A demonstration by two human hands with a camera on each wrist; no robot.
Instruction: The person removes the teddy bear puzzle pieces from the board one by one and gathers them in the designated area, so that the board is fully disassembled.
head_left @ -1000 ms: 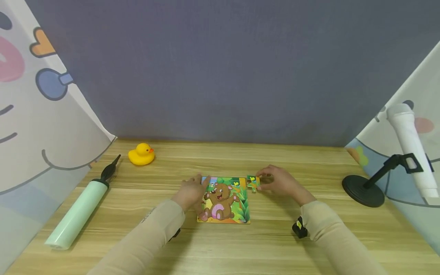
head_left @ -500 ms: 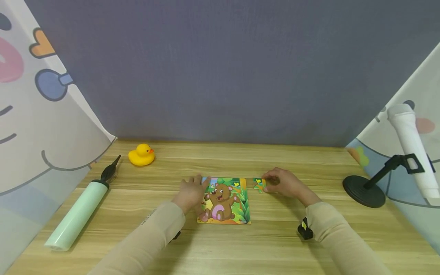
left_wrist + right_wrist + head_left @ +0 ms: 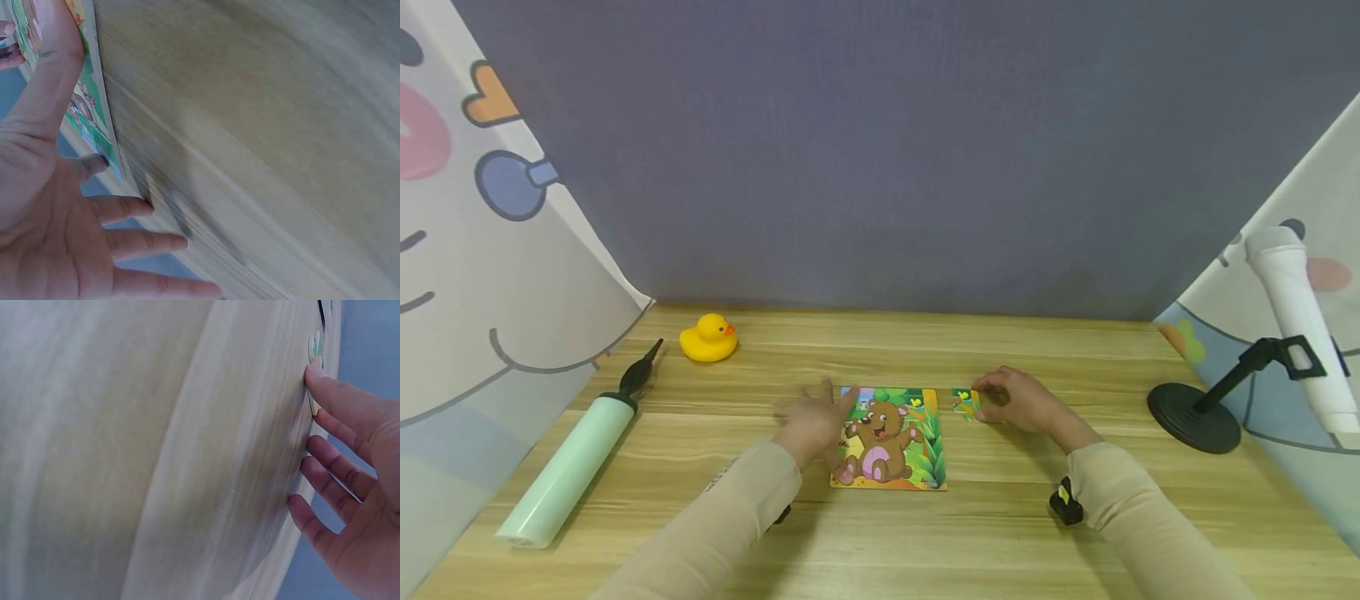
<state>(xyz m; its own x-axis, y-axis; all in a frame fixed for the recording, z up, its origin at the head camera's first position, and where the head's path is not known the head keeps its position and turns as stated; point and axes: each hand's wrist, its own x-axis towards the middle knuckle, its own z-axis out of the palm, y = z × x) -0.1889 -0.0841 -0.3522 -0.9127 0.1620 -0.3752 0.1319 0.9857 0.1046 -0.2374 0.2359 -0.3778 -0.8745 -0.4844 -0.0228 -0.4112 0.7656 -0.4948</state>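
A square jigsaw puzzle [image 3: 887,437] with a brown bear picture lies flat in the middle of the wooden table. My left hand [image 3: 812,423] spreads its fingers at the puzzle's left side. Its thumb [image 3: 53,69] rests on the picture, while the other fingers fan out straight around the upper left corner. To the right of the puzzle, a small gap away, is a loose puzzle piece [image 3: 964,400] with a yellow and green print. My right hand [image 3: 1018,400] pinches that piece at its right edge between thumb and index finger; the remaining fingers are loosely bent over the table.
A yellow rubber duck [image 3: 708,338] sits at the back left. Left of the hands lies a mint-green hand pump [image 3: 571,467] with a black nozzle. On the right stands a white microphone [image 3: 1300,325] in a black stand [image 3: 1195,417]. A grey panel [image 3: 910,158] rises behind the table.
The right hand has drawn the loose piece a little to the right, away from the puzzle, and then stayed still. The left fingers have spread and shifted slightly left.
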